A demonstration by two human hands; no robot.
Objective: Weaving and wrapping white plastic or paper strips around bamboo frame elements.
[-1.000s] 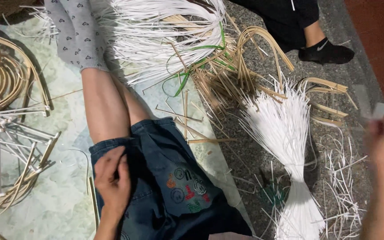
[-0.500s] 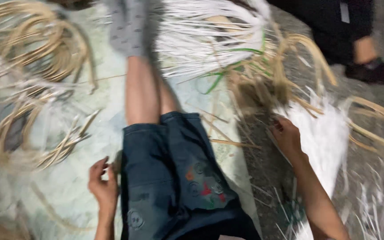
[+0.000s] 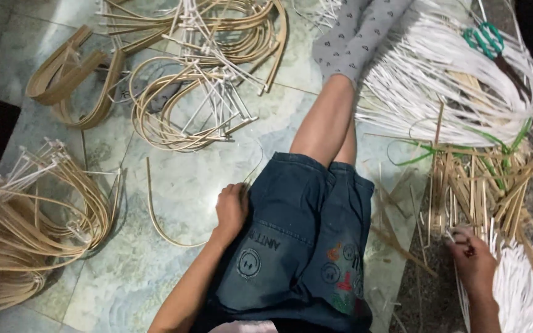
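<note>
From my view looking down, the left hand [image 3: 231, 208] is nearest to me. Its forearm comes up from the bottom edge, and the hand rests on the left thigh of the denim shorts [image 3: 303, 246], the fingers curled in against the cloth at the hem. It looks closed, but I cannot tell whether it grips the cloth or only lies on it. Just beside it, on the tiled floor [image 3: 174, 185], 1 thin curved cane strip [image 3: 155, 216] lies loose.

The right hand [image 3: 473, 259] reaches out low on the right side, the back of the hand toward me. Its fingers are bent down into the pile of short tan sticks [image 3: 476, 185] and touch their near ends; I cannot tell if they pinch a stick. Right beside this hand, at the bottom right corner, lies a bundle of white strips [image 3: 525, 296].

Farther out, the 2 bare legs stretch forward, and the feet wear grey patterned socks [image 3: 353, 37]. To the right of the legs a big sheaf of white strips [image 3: 445, 80] spreads over the floor, with green ties and green-handled scissors [image 3: 485, 38] upon it. On the left side, bent cane hoops with white sticks [image 3: 32, 222] lie near, and more cane coils [image 3: 198, 74] lie far, well apart from both hands.
</note>
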